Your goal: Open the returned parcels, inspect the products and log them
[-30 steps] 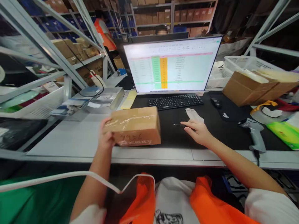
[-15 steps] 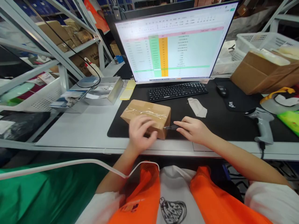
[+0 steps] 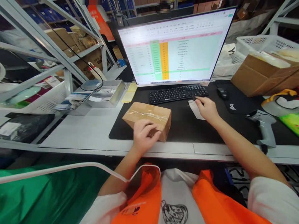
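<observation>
A brown cardboard box with clear tape along its top lies at an angle on the black desk mat. My left hand is bent over its near side, fingers and thumb curled against the cardboard. Farther right, my right hand is closed, its fingertips beside the keyboard. A dark slim utility knife shows only in small part at those fingertips, blending into the dark surface. Beneath this hand lies a crumpled white piece of paper, partly covered.
A monitor stands behind the keyboard. To the right are a mouse, a barcode scanner, a tape roll and an open carton. A grey tray and yellow notes sit left.
My right hand has moved away from the box's right corner, up and right to the white paper, with the knife. My left hand stays at the box, its fingers more curled.
</observation>
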Available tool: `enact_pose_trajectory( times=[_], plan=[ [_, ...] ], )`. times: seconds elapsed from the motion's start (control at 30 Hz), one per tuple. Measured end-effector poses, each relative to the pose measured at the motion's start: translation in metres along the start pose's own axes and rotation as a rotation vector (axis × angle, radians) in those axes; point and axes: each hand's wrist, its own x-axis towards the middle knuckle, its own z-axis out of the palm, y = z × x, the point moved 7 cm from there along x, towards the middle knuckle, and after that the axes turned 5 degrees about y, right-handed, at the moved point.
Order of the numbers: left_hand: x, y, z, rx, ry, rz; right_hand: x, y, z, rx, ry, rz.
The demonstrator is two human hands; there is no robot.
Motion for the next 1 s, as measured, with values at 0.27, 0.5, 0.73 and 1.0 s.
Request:
enact_pose_trajectory(
  times=[0.27,0.5,0.73,1.0],
  plan=[
    [-0.034,-0.132,-0.001,-0.468,-0.184,-0.651,-0.101,-0.111,0.051,0.738,-0.382,0.253],
    [-0.036,-0.038,-0.017,0.000,-0.059,-0.369,-0.002,-0.122,0.032,0.268,-0.245,-0.061],
    [-0.025,-0.011,-0.006,-0.047,0.094,-0.050,-0.051,-0.216,0.030,-0.364,-0.506,-0.563],
    [-0.031,-0.017,-0.007,-0.052,0.146,-0.055,-0.071,-0.236,0.056,-0.656,-0.559,-0.639]
  ],
)
